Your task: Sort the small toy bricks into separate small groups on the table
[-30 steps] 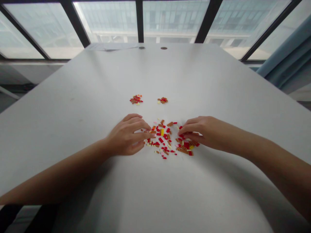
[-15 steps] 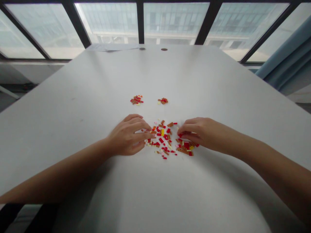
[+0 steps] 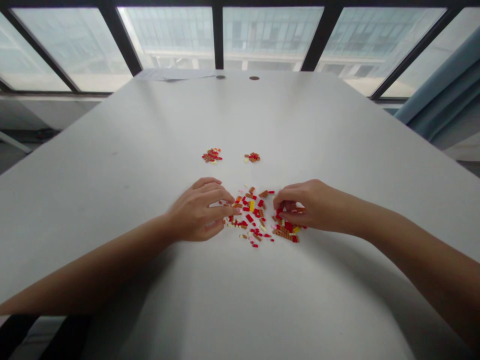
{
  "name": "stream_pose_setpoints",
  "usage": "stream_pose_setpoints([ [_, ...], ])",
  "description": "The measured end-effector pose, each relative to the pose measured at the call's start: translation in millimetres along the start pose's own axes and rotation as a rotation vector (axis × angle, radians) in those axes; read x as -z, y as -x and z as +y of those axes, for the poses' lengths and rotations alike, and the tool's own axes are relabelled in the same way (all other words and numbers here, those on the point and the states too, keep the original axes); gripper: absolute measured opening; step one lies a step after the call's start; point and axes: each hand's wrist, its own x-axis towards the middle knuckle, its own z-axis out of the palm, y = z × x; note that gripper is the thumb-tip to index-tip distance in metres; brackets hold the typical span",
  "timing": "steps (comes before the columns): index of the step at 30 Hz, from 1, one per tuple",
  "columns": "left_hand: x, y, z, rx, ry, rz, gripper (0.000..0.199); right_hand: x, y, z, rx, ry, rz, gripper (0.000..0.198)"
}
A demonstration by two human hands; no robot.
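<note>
Small toy building bricks (image 3: 249, 218), red, brown, yellow and cream, lie loosely scattered on the white table between my two hands. My left hand (image 3: 202, 210) rests at the left side of the scatter, fingers apart, its fingertips over a few pieces. On the right, my right hand (image 3: 302, 204) has its fingers curled and its thumb and fingertips closed around a small red brick (image 3: 279, 213). Beneath that hand sits a denser cluster with a long brown brick (image 3: 283, 233); its fingers and palm hide part of this cluster. A yellow brick (image 3: 252, 205) stands out mid-scatter.
Farther back on the table (image 3: 240, 295) are two small heaps, a left brick heap (image 3: 212, 155) and a right brick heap (image 3: 253, 157). Papers (image 3: 168, 75) lie at the far edge by the windows. A blue curtain (image 3: 442, 95) hangs at the right.
My right hand has curled its fingers more and drawn its thumb and fingertips together over the right cluster. My left hand has barely moved.
</note>
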Motion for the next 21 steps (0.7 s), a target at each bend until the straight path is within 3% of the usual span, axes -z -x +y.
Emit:
stream_pose_setpoints([
  [7,0,1,0,0.006,-0.006,-0.009,0.027,5,-16,20,0.035,0.019,0.191,0.015],
  [12,1,0,0,0.007,0.005,-0.006,0.031,4,-50,46,-0.111,0.031,0.366,0.013],
  [17,2,0,0,0.012,0.004,0.003,0.029,-1,-78,61,-0.264,-0.083,0.444,0.008],
  [21,2,1,-1,0.012,0.007,0.007,0.028,-4,-88,64,-0.299,-0.195,0.495,0.009],
])
